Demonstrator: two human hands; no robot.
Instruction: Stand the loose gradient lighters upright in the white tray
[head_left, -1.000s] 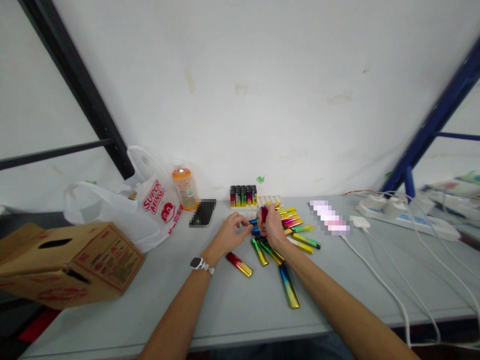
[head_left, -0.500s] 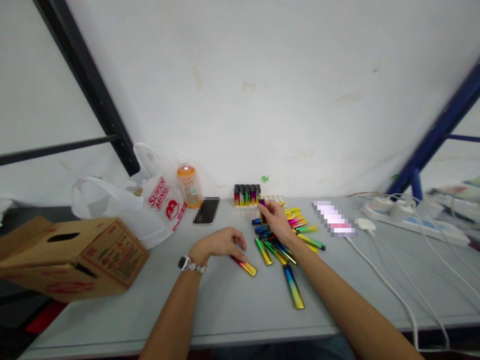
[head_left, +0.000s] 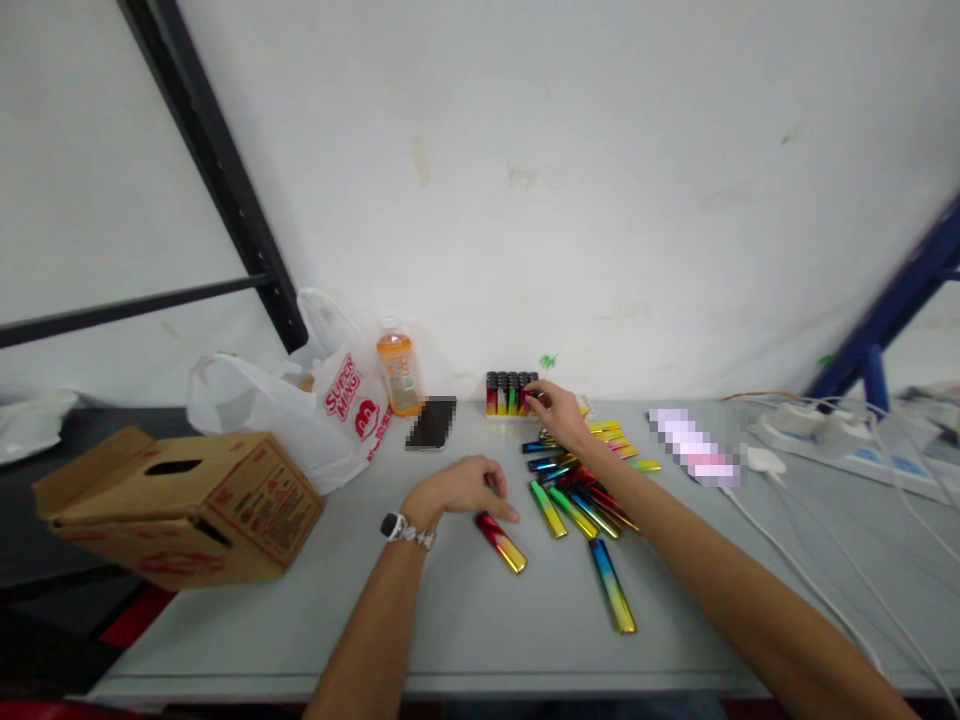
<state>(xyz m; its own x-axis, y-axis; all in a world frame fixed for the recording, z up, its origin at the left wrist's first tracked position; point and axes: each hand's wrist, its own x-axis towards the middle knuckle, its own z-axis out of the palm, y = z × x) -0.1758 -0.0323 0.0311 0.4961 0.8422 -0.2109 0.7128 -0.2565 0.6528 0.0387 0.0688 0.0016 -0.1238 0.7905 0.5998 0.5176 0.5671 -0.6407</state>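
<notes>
My right hand (head_left: 559, 412) reaches to the back of the grey table (head_left: 450, 620) and pinches a lighter at the right end of a row of upright lighters (head_left: 508, 394) standing in a tray by the wall. My left hand (head_left: 459, 487), with a watch on its wrist, rests curled on the table, its fingertips touching the red end of a red-and-gold lighter (head_left: 501, 543). A heap of loose coloured lighters (head_left: 581, 480) lies between my arms, and a blue-and-gold lighter (head_left: 612, 585) lies apart, nearer to me.
A cardboard box (head_left: 180, 505) sits at the left, with a white plastic bag (head_left: 300, 425), an orange drink bottle (head_left: 398, 370) and a dark phone (head_left: 433, 423) behind it. White cables and a power strip (head_left: 840, 440) run along the right. A black shelf post (head_left: 225, 190) stands at the left.
My right hand carried a lighter from the heap back to the row by the wall. My left hand drew back and settled on the red-and-gold lighter. The view shifted left.
</notes>
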